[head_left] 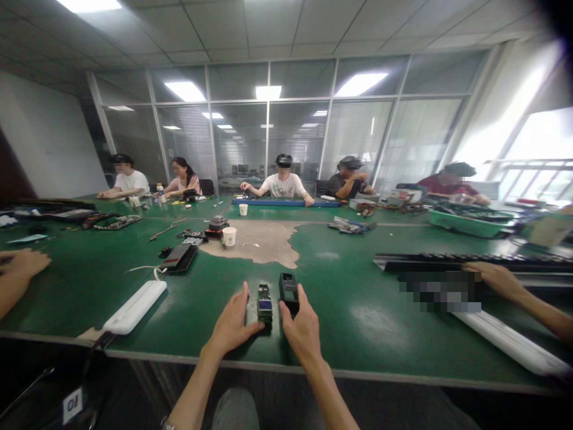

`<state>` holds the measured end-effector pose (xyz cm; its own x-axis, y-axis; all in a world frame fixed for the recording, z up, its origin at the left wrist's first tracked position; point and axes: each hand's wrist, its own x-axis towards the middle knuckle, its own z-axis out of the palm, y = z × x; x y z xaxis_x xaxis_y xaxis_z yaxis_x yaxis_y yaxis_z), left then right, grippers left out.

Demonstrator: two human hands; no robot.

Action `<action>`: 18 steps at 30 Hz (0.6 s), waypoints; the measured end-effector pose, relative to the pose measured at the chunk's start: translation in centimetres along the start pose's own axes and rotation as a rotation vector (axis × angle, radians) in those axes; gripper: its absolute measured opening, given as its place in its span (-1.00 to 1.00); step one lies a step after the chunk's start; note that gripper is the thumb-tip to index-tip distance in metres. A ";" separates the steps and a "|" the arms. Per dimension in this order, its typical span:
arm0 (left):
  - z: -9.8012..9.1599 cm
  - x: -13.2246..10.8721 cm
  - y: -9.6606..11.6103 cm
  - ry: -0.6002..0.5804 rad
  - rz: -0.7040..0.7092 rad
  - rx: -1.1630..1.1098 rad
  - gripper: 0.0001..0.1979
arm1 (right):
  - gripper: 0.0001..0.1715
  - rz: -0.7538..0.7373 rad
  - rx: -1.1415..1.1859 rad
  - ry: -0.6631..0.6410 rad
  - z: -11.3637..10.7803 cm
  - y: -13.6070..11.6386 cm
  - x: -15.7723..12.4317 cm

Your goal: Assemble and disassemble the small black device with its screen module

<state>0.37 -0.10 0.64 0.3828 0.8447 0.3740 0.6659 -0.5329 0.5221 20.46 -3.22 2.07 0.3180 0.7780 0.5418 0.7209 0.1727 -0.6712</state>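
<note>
A narrow green circuit board (pixel 264 306) with a small bluish screen lies on the table in front of me. My left hand (pixel 231 325) is to its left, fingers stretched out and thumb reaching toward the board's near end; whether the thumb touches it I cannot tell. Just right of the board is a black plastic housing (pixel 289 288) with cut-out openings. Around its near end is my right hand (pixel 302 325), thumb on the left side and fingers on the right. The housing's lower part is partly hidden by that hand.
The green table (pixel 340 334) carries a white power strip (pixel 136 306) at left, paper cups (pixel 230 236), dark device parts (pixel 179 257) and gloves (pixel 349 225). Long black rails (pixel 430 263) lie at right. Co-workers' hands (pixel 496 279) show at both sides; several people sit opposite.
</note>
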 end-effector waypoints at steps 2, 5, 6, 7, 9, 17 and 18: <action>0.0 0.0 -0.1 0.000 0.010 0.006 0.04 | -0.25 0.009 -0.014 -0.018 0.0 0.9 -0.4; 0.1 0.0 -0.2 0.000 0.023 0.009 0.04 | -0.24 0.032 -0.039 -0.041 -0.1 1.7 -1.0; 0.1 0.0 -0.2 0.001 0.025 0.008 0.04 | -0.24 0.038 -0.046 -0.045 -0.1 1.9 -1.2; 0.1 0.0 -0.1 0.003 0.026 0.006 0.04 | -0.24 0.044 -0.051 -0.048 -0.1 2.0 -1.3; 0.1 -0.1 -0.1 0.008 0.028 0.003 0.04 | -0.24 0.043 -0.057 -0.048 -0.1 2.2 -1.5; 0.0 -0.1 0.0 0.004 0.015 -0.004 0.04 | -0.26 0.014 -0.093 -0.037 0.1 2.7 -1.9; 0.0 -0.1 0.0 0.006 0.018 -0.006 0.04 | -0.26 0.009 -0.100 -0.037 0.2 2.8 -2.0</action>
<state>0.36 -0.17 0.60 0.3912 0.8346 0.3878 0.6553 -0.5485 0.5195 21.74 -4.17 -0.92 0.3031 0.8012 0.5159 0.7769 0.1058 -0.6207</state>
